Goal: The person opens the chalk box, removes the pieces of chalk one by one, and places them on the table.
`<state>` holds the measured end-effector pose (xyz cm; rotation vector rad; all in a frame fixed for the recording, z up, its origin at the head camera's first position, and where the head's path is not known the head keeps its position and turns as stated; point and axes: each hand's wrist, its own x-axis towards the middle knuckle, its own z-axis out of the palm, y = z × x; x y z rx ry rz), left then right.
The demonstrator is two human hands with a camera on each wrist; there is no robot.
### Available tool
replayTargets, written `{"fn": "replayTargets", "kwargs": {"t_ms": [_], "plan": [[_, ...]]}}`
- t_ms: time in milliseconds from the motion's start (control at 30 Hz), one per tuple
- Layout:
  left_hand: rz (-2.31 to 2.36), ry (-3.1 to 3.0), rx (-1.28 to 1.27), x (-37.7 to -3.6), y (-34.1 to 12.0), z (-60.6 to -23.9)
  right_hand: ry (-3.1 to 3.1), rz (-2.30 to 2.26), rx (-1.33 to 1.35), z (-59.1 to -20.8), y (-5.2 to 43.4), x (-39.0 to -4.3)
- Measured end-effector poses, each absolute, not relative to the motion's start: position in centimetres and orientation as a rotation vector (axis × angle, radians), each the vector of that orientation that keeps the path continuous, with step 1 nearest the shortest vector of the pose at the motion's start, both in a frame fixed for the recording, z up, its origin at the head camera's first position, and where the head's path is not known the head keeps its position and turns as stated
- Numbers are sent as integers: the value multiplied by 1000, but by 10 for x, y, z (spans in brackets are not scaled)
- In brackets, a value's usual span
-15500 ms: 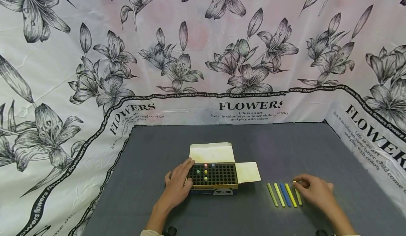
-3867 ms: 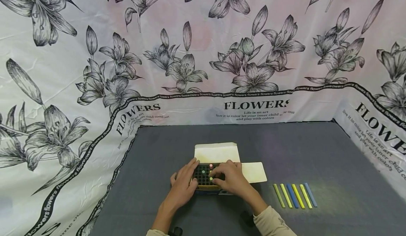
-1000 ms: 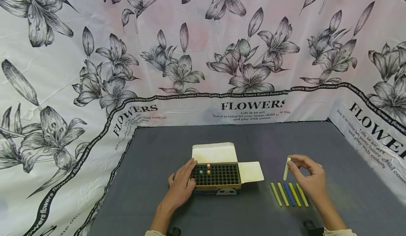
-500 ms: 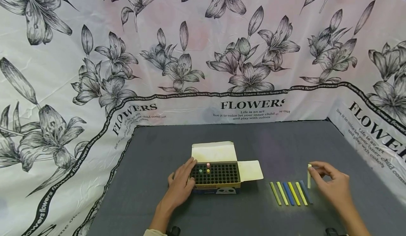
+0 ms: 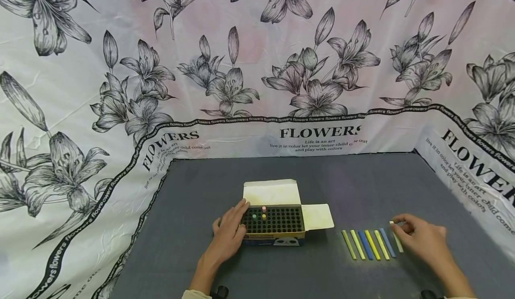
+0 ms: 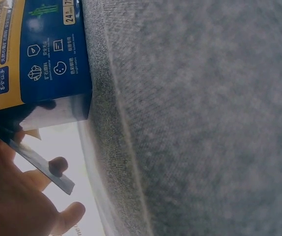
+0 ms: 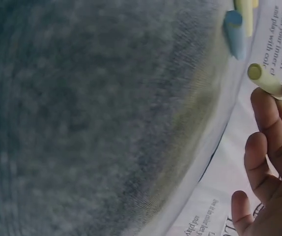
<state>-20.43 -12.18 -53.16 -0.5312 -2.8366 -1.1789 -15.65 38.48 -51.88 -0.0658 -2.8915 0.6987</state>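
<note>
1. One pale yellow chalk stick [image 5: 396,239] is pinched at its far tip by my right hand [image 5: 422,243]. It lies at the right end of the row of chalk sticks [image 5: 368,244], toward the right edge of the desk [image 5: 322,174].
2. Five more sticks are in that row, side by side: yellow, yellow, blue, yellow, blue. They are thin, straight and dusty-looking.
3. In the right wrist view the pale stick [image 7: 265,80] has a round end and sits at my fingertips [image 7: 259,101]. The rest of it is hidden behind my fingers.
4. My left hand [image 5: 227,235] rests on the left side of the chalk box [image 5: 272,225], near the front edge of the desk. Its fingers are straight and close together.
5. The box is cardboard with open flaps and a black tray full of little round holes. A few chalk ends poke out, pink, green and yellow.
6. The desk top is gray and looks fuzzy like felt.
7. The left wrist view is close and blurry, and its blue box label [image 6: 42,54] is too small for me to read.
</note>
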Motion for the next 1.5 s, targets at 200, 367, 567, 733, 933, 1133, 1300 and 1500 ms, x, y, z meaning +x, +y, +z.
{"fn": "replayTargets", "kwargs": {"t_ms": [200,367,567,733,933,1133,1300,1500], "plan": [[-1175,-2839,-524,-205,-122,-533,-3017,657,-69,-521,386,-161],[-1173,-2834,-519,-205,-122,-533,-3080,638,-78,-521,386,-166],[-1154,-2835,-516,-205,-122,-532,-3149,570,-93,-520,384,-169],[-1157,-2832,-519,-205,-122,-532,-3187,516,-96,-517,379,-171],[-1159,-2840,-518,-206,-122,-533,-3214,505,-115,-516,380,-171],[-1163,-2840,-507,-206,-120,-533,-3117,523,-164,-508,382,-169],[-1159,-2846,-494,-206,-120,-533,-2780,592,-88,-501,363,-166],[-1163,-2845,-498,-206,-121,-534,-2451,800,75,-491,325,-169]]}}
